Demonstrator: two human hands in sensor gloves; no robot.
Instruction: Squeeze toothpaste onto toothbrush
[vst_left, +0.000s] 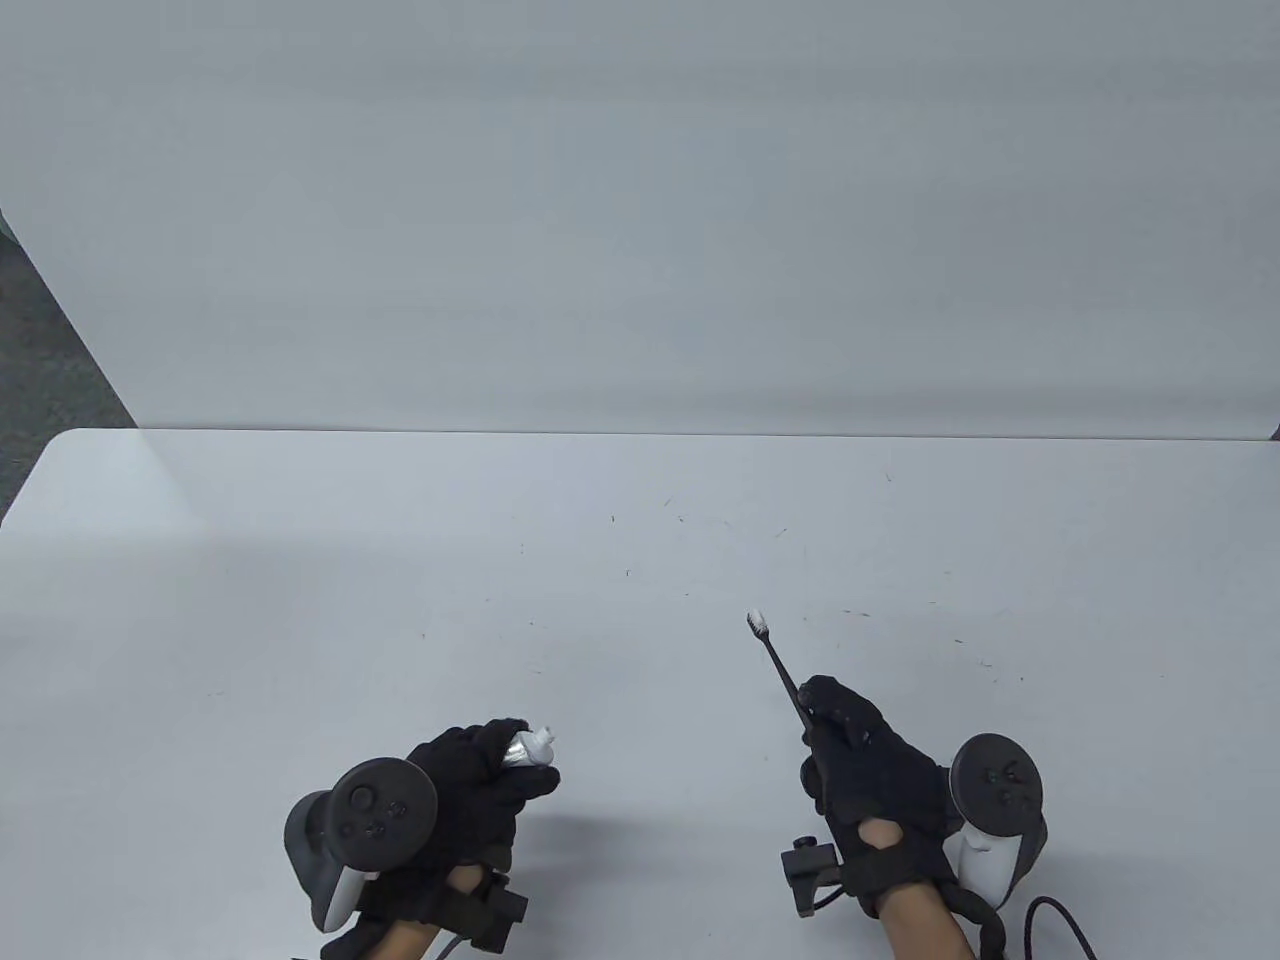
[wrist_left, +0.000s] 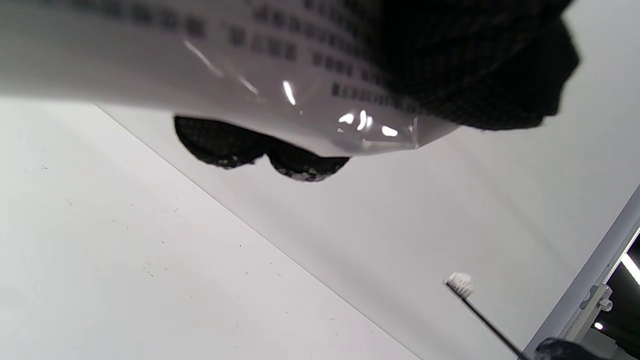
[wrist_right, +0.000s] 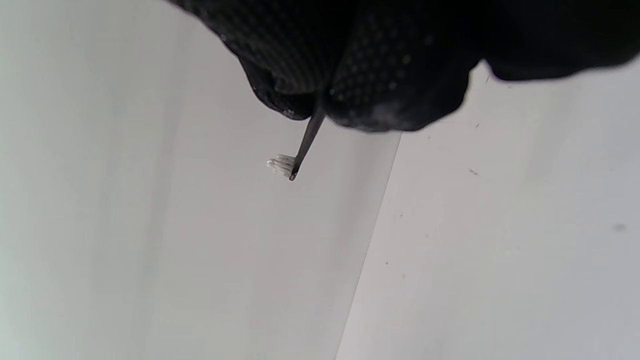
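Note:
My left hand (vst_left: 480, 765) grips a silvery toothpaste tube (vst_left: 528, 746) near the table's front left, its white nozzle end pointing right. In the left wrist view the tube (wrist_left: 250, 85) fills the top, with my fingers (wrist_left: 480, 65) wrapped over it. My right hand (vst_left: 850, 745) grips the black handle of a toothbrush (vst_left: 778, 665), which points up and to the left with its white bristle head (vst_left: 758, 622) raised. The brush head also shows in the left wrist view (wrist_left: 460, 283) and the right wrist view (wrist_right: 282, 165). The tube and brush are well apart.
The white table (vst_left: 640, 560) carries only small dark specks. Its far edge meets a white wall (vst_left: 640, 200). A black cable (vst_left: 1060, 925) trails at the front right corner.

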